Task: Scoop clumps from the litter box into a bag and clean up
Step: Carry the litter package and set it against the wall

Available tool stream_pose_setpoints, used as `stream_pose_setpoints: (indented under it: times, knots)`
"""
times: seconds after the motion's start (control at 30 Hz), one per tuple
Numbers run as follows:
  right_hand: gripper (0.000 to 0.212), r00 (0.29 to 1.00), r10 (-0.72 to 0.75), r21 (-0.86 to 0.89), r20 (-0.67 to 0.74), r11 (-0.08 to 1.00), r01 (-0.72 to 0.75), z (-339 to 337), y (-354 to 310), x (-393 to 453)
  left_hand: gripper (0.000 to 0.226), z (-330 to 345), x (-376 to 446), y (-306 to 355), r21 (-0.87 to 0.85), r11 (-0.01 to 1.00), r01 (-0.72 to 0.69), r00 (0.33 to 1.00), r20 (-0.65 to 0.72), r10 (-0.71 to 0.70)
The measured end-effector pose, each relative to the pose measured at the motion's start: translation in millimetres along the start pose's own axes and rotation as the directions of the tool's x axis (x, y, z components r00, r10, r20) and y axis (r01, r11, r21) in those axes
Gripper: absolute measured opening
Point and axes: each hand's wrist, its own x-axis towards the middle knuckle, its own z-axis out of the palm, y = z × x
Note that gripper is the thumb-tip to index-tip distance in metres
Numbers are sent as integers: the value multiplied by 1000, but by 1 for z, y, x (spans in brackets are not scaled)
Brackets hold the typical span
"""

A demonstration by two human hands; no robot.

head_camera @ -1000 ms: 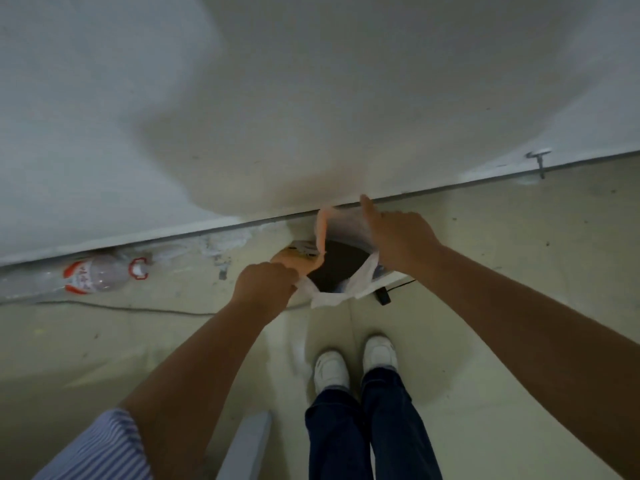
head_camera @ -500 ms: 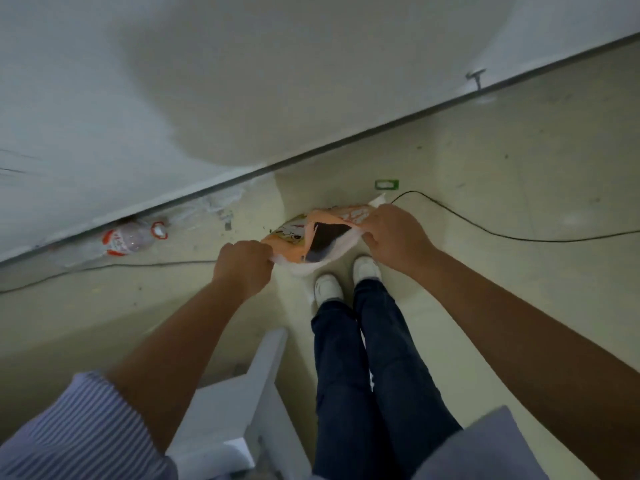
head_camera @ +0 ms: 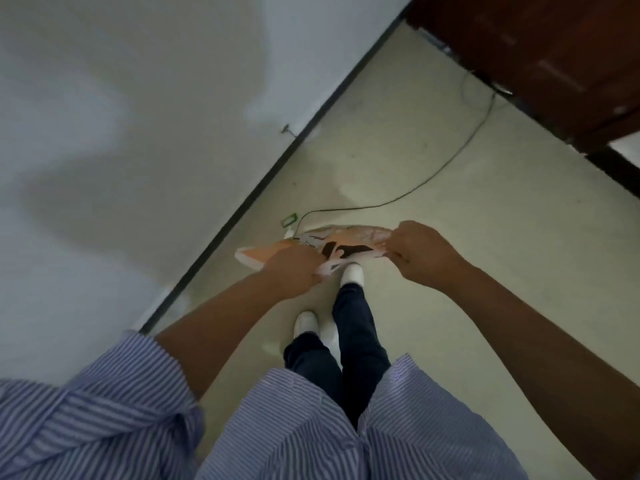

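An orange and white plastic bag point(head_camera: 343, 239) hangs stretched between my two hands above the floor, in front of my feet. My left hand point(head_camera: 294, 268) is closed on its left edge, with a white handle loop trailing under the fingers. My right hand point(head_camera: 420, 252) pinches its right edge. The mouth of the bag is pulled nearly flat, with a dark slit showing inside. No litter box or scoop is in view.
A white wall point(head_camera: 138, 133) with a dark baseboard runs diagonally on the left. A thin black cable point(head_camera: 433, 178) snakes over the pale floor point(head_camera: 485, 220) toward a dark wooden door point(head_camera: 554, 57) at top right. A small green tag point(head_camera: 289, 220) lies near the baseboard.
The view has swung right: the bottle and the white stool have left the frame and the wooden door has appeared. My hands have pulled apart, flattening the bag's mouth.
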Motion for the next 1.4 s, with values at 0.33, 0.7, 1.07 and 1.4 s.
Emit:
stream_pose_setpoints:
  times: [0.33, 0.7, 1.07, 1.4]
  knots:
    - [32, 512, 808, 530, -293, 583, -616, 43, 144, -262, 28, -55, 53, 328, 285, 909, -304, 951, 32, 308]
    - [41, 75, 992, 841, 98, -43, -539, 170, 241, -559, 16, 54, 96, 685, 31, 972, -234, 943, 249, 219]
    - [83, -148, 969, 888, 197, -240, -393, 218, 329, -692, 6, 147, 81, 1018, -602, 769, -216, 837, 291, 463]
    - [51, -557, 829, 884, 44, -292, -365, 206, 546, -922, 34, 140, 177, 1281, 166, 619, -767, 638, 107, 762]
